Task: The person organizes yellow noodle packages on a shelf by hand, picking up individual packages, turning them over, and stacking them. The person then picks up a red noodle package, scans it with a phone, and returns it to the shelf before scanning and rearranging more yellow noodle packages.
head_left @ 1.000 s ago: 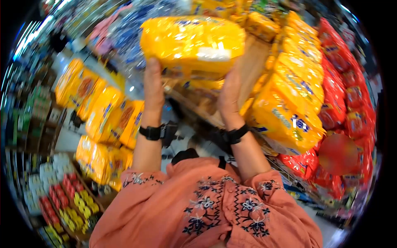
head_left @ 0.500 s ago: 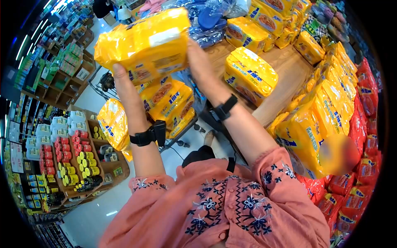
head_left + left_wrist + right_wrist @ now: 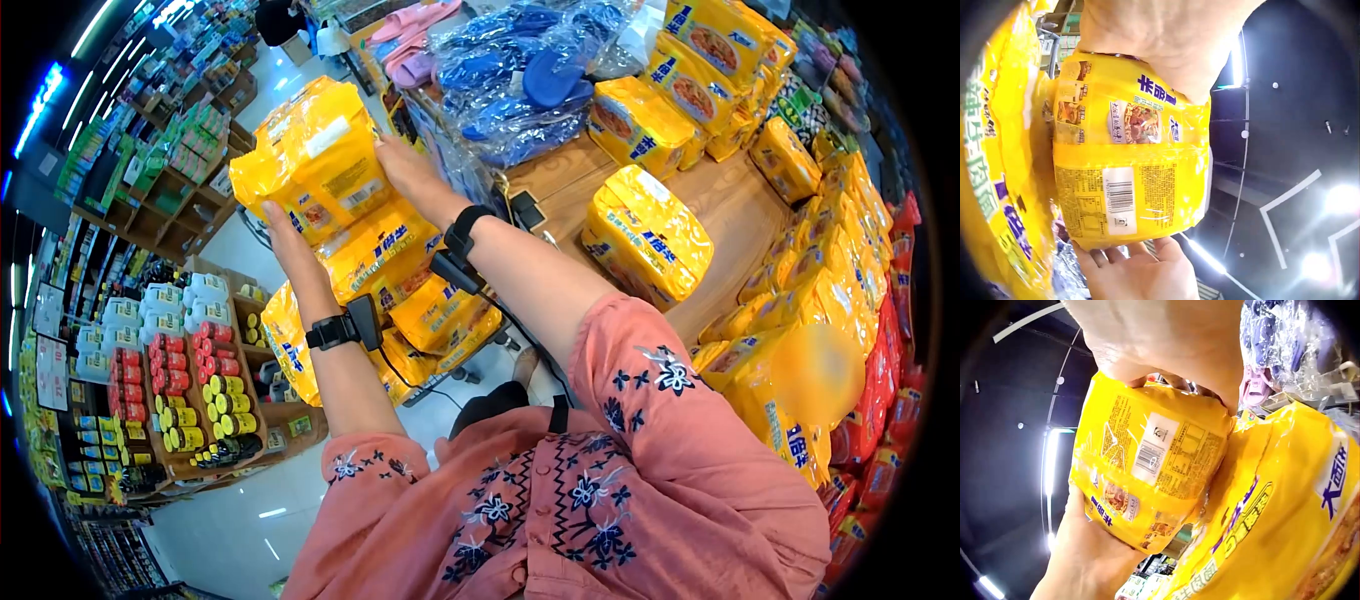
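A yellow multi-pack of noodles [image 3: 325, 150] is held between both hands in the head view, just above other yellow packs [image 3: 385, 245] piled in a cart. My left hand [image 3: 292, 250] grips its near left end, thumb along the side. At the opposite end, my right hand [image 3: 415, 180] grips it, fingers partly hidden behind the wrapper. The left wrist view shows the pack's barcode end [image 3: 1121, 197], with the right hand [image 3: 1141, 272] across from the left. In the right wrist view the pack [image 3: 1147, 456] sits beside a larger-looking yellow pack [image 3: 1272, 512].
On the wooden table [image 3: 560, 180] lie a single yellow pack [image 3: 648, 235], stacked yellow packs [image 3: 700, 85] and bagged blue slippers [image 3: 530, 90]. Yellow and red packs [image 3: 885, 400] line the right side. Shelves with jars [image 3: 180, 370] stand at left, beside the pale floor [image 3: 240, 530].
Both hands have carried the yellow pack leftward from over the table to above the piled cart, then a little lower. The view has turned, showing more of the table and cart.
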Motion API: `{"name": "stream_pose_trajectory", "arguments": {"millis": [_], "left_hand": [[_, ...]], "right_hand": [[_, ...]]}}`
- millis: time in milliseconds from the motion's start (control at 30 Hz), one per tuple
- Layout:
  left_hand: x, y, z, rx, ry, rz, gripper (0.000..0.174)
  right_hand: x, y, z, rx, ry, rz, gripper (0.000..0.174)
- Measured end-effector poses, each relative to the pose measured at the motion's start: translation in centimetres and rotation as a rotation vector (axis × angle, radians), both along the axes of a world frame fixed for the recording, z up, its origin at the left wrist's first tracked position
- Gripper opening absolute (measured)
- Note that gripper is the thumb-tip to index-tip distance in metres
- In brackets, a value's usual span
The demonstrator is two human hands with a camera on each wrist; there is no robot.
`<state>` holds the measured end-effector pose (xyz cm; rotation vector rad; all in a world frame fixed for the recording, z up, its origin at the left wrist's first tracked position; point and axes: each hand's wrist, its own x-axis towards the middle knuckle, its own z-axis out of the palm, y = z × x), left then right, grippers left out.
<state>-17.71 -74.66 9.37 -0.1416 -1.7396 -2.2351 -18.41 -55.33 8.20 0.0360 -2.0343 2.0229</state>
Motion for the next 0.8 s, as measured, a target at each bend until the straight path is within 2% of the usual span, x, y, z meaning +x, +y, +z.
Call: {"name": "stream_pose_trajectory", "arguments": {"millis": [100, 167, 267, 433, 533, 633, 733, 767, 800], "left_hand": [[-1.6, -1.0, -2.4, -0.066, -0.089, 0.020, 0.079], [-0.1, -0.3, -1.7, -0.088, -0.139, 0.019, 0.080], [0.1, -0.2, -2.6, -0.084, -0.168, 0.048, 0.081], [0.0, -0.1, -2.6, -0.231, 0.085, 0.121, 0.085], [-0.3, -0.4, -3.0, -0.352, 0.032, 0.204, 0.086], [-2.0, -1.8, -4.3, -0.406, 0.080, 0.293, 0.079], [-1.6, -2.5, -4.6, -0.422, 0.154, 0.395, 0.070], [-1.2, -2.7, -4.4, -0.535, 0.165, 0.519, 0.063], [-1.5, -3.7, -4.5, -0.598, 0.121, 0.542, 0.059]], "right_hand": [[-0.3, 0.3, -1.2, -0.019, -0.035, 0.068, 0.059], [1.3, 0.9, -0.9, -0.044, -0.042, 0.088, 0.060], [1.8, 1.5, -2.2, 0.004, -0.056, -0.045, 0.063], [6.4, 4.0, -1.3, -0.116, -0.050, -0.063, 0.067], [10.4, 5.6, -1.0, -0.178, -0.077, -0.088, 0.065], [13.0, 6.8, -3.0, -0.238, 0.038, -0.177, 0.057], [17.1, 8.6, -2.8, -0.211, 0.033, -0.270, 0.052], [18.0, 9.2, -3.3, -0.175, 0.037, -0.322, 0.047], [19.0, 9.6, -3.6, -0.195, 0.034, -0.349, 0.046]]}}
